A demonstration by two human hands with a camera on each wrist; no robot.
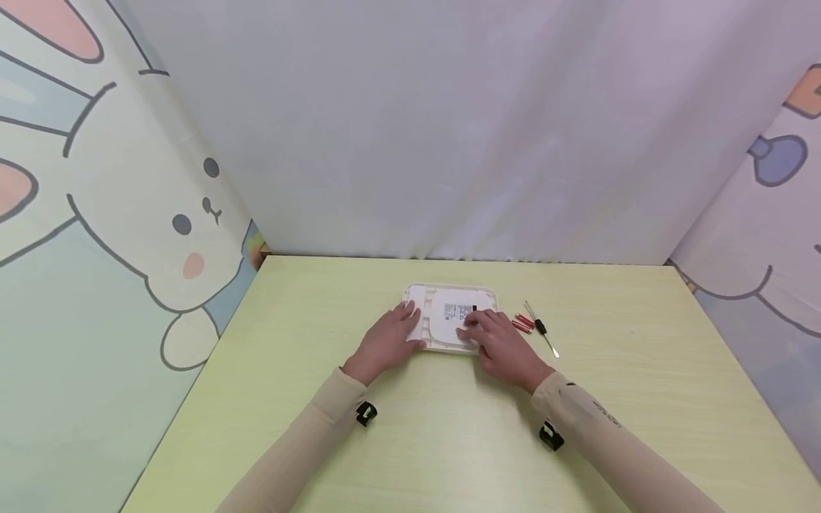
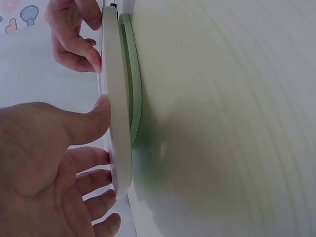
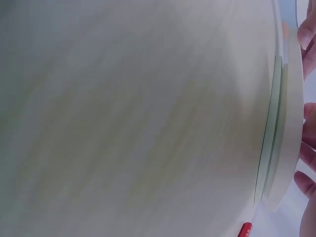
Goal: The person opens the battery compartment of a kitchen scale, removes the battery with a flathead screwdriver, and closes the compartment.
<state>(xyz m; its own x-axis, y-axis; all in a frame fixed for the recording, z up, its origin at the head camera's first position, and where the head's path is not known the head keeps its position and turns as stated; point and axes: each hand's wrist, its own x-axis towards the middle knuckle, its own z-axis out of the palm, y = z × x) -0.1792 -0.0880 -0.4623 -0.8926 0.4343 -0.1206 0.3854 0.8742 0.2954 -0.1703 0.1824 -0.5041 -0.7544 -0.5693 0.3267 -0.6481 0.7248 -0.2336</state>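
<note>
A white device (image 1: pixel 449 342) with rounded corners lies with its printed label (image 1: pixel 452 311) facing up. My left hand (image 1: pixel 387 340) rests on the white strip (image 1: pixel 417 293) at its left end, thumb at the near edge; in the left wrist view the fingertips press the upper face. My right hand (image 1: pixel 503 349) is over the right part, its bent index finger and thumb touching the label face. Nothing shows between them. Beneath the white body is a pale green part (image 2: pixel 137 84), seen edge-on in both wrist views.
Several red batteries (image 1: pixel 523 323) lie just right of the device. Beside them is a screwdriver (image 1: pixel 541 327) with a black handle. The pale wooden table (image 1: pixel 308 306) ends at a light curtain (image 1: pixel 410 142) behind; printed curtains hang at both sides.
</note>
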